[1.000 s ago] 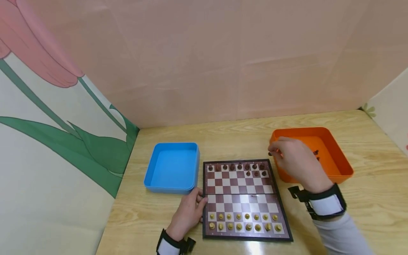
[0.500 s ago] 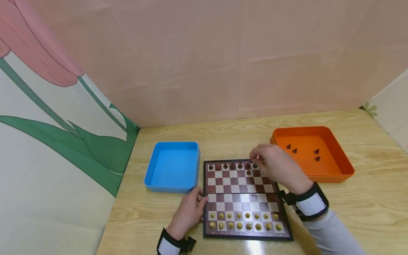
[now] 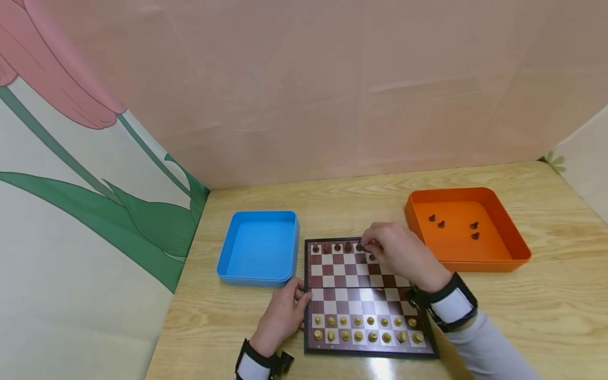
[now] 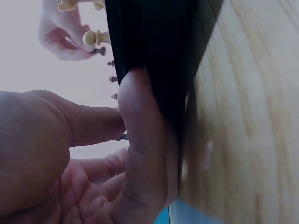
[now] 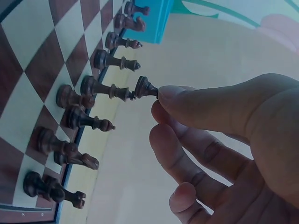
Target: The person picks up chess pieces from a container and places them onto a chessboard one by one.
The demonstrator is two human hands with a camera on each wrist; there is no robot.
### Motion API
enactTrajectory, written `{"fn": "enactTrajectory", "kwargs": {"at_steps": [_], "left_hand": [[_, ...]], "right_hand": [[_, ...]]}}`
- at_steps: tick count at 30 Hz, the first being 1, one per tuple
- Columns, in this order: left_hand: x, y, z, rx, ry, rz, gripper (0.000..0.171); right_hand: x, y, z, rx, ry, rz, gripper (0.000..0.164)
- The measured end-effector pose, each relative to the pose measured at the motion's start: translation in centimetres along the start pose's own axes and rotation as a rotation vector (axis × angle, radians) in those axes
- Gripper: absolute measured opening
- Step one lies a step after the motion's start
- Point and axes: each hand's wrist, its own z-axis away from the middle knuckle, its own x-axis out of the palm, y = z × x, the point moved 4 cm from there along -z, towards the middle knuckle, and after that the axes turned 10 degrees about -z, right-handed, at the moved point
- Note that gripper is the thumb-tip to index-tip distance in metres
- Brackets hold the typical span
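Note:
My right hand (image 3: 396, 250) pinches a dark pawn (image 5: 145, 87) between thumb and finger, its base toward the board and its head covered by the fingertips. This pawn is held above the far rows of the chessboard (image 3: 342, 303), close to the tall dark king in the right wrist view. At the board's left edge, my left hand (image 3: 280, 314) grips the frame, with its fingers against the side in the left wrist view. Dark pieces (image 5: 105, 87) stand along the far row, with a few pawns before them. Two rows of light pieces (image 3: 372, 336) stand at the near side.
An orange box (image 3: 475, 265) at the right holds several dark pawns (image 3: 475, 236). The blue box (image 3: 256, 248) stands left of the board, close to my left hand. A wall (image 3: 285, 105) rises behind the wooden table (image 3: 204, 316).
My right hand has moved left from the orange box's edge to over the board's far rows, carrying the pawn. My left hand keeps its place at the board's edge.

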Motion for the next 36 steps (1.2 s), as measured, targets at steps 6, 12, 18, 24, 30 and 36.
{"fn": "enactTrajectory", "kwargs": {"at_steps": [6, 12, 18, 24, 30, 36], "left_hand": [[0.0, 0.1, 0.0, 0.005, 0.006, -0.007, 0.015], [0.1, 0.1, 0.1, -0.005, -0.004, -0.001, 0.016], [0.1, 0.0, 0.2, -0.008, 0.002, 0.020, 0.017], [0.0, 0.1, 0.2, -0.003, 0.005, 0.027, 0.017], [0.0, 0.1, 0.2, -0.004, 0.005, 0.023, 0.017], [0.0, 0.2, 0.2, -0.003, 0.004, 0.016, 0.017]], "right_hand": [[0.7, 0.0, -0.1, 0.005, -0.035, -0.011, 0.014], [1.6, 0.5, -0.2, 0.017, -0.061, -0.004, 0.013], [2.4, 1.0, -0.3, 0.020, -0.065, 0.003, 0.014], [2.7, 1.2, -0.5, 0.013, -0.076, 0.029, 0.013], [2.9, 1.3, -0.6, 0.025, -0.083, 0.036, 0.014], [2.9, 1.4, -0.8, 0.031, -0.091, 0.031, 0.015]]}}
